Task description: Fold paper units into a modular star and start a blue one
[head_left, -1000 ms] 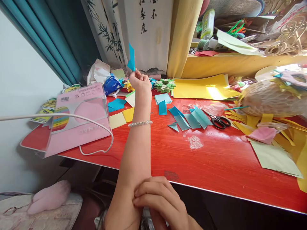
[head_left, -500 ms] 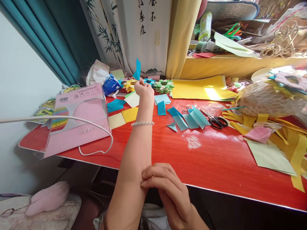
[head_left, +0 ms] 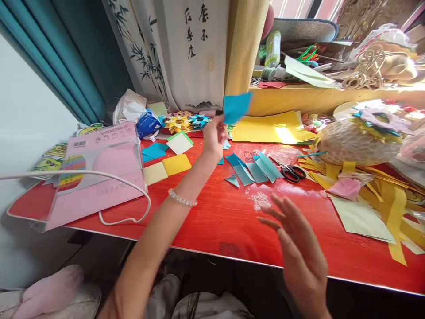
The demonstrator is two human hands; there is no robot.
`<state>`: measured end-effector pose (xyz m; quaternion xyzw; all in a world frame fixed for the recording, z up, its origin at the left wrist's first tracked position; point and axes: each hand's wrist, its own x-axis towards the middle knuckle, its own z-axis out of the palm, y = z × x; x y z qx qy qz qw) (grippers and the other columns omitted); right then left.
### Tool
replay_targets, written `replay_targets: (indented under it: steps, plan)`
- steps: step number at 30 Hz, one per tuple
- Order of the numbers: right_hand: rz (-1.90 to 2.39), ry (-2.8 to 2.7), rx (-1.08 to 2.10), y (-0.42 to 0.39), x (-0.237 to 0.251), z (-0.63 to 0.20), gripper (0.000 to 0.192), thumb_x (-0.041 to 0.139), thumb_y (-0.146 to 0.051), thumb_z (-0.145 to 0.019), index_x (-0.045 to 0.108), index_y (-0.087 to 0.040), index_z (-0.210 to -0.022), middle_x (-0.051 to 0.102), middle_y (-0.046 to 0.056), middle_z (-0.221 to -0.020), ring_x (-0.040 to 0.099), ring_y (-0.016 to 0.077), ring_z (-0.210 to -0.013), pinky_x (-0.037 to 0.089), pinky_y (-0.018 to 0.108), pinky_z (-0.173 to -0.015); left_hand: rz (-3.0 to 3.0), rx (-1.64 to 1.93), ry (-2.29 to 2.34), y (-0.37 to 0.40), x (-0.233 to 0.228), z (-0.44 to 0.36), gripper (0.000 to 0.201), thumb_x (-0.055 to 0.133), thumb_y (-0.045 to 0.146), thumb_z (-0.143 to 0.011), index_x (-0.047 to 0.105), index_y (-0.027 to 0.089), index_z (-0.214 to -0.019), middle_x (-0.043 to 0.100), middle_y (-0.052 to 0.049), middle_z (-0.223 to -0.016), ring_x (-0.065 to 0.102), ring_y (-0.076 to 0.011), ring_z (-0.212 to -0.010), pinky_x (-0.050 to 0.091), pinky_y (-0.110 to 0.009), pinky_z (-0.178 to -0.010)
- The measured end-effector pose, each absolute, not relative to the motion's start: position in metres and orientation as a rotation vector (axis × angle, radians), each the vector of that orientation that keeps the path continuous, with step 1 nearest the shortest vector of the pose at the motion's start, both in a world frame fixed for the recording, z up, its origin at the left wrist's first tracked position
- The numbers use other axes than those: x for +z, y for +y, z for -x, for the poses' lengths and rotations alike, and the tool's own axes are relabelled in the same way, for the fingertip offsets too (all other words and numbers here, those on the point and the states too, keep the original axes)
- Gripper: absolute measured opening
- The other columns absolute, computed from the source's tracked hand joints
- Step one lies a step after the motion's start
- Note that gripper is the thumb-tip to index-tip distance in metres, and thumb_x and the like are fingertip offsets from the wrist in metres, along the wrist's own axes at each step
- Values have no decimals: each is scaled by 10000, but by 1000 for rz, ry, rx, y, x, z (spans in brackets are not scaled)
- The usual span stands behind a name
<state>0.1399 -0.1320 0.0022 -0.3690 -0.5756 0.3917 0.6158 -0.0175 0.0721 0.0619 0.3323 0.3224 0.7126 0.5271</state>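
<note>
My left hand (head_left: 214,136) is raised over the back of the red table (head_left: 212,221) and pinches a blue square of paper (head_left: 235,107) by its lower left corner. A bead bracelet (head_left: 181,199) circles that wrist. My right hand (head_left: 297,248) hovers open above the table's front edge, fingers spread, holding nothing. Several folded blue paper pieces (head_left: 252,167) lie on the table just right of my left hand. Black-handled scissors (head_left: 290,171) rest beside them.
A pink packet (head_left: 99,173) with a white cord (head_left: 126,186) across it lies at the left. Yellow and green squares (head_left: 168,164), folded paper stars (head_left: 186,122), yellow sheets (head_left: 275,126) and strips (head_left: 392,208), a netted bundle (head_left: 355,141) and a cluttered shelf (head_left: 325,91) surround the work area.
My right hand left my left forearm and rose open over the table. My left hand swung right, and the blue paper now shows its flat face. The view shifted right.
</note>
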Motion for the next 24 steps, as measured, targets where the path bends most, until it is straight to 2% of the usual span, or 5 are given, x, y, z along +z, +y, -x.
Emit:
replay_targets:
  steps: [4,8,12,16,24]
  plan:
    - [912,-1427,1034,-79,19,-170,461,342,-295,-900,243,-317,-1350,367,55,-1365,458,204,-1165,502,362,-818,-1303,1227,770,25,39,1,180,571,270,-717,501,163,-591,384,46,-503,284,-50,-409,163,-214,-399]
    - [1078,-1336,1208,-32,25,-172,454,435,-399,-850,379,-300,-1290,463,42,-1296,502,204,-1117,498,308,-783,-1353,1048,807,3,16,1,161,540,272,-716,501,160,-608,376,52,-491,287,-57,-421,206,-212,-413]
    - [1144,-1393,1383,-10,18,-156,457,572,-380,-760,530,-212,-1184,639,56,-1028,610,192,-840,488,259,-624,-1432,1036,872,2,6,1,153,528,281,-716,483,169,-623,434,35,-575,400,-84,-516,332,-214,-494]
    - [1097,-1392,1382,-2,-3,-146,378,533,-416,-779,621,-162,-1044,658,28,-790,578,147,-642,456,245,-559,-1572,1124,1042,7,2,3,154,493,294,-752,501,184,-644,482,22,-637,453,-116,-615,373,-235,-589]
    - [1023,-1320,1449,6,-15,-149,379,530,-421,-781,608,-187,-1069,667,32,-912,605,191,-807,486,284,-690,-1596,1057,1169,10,-3,2,201,489,393,-775,576,216,-741,540,24,-658,446,-110,-530,334,-233,-480]
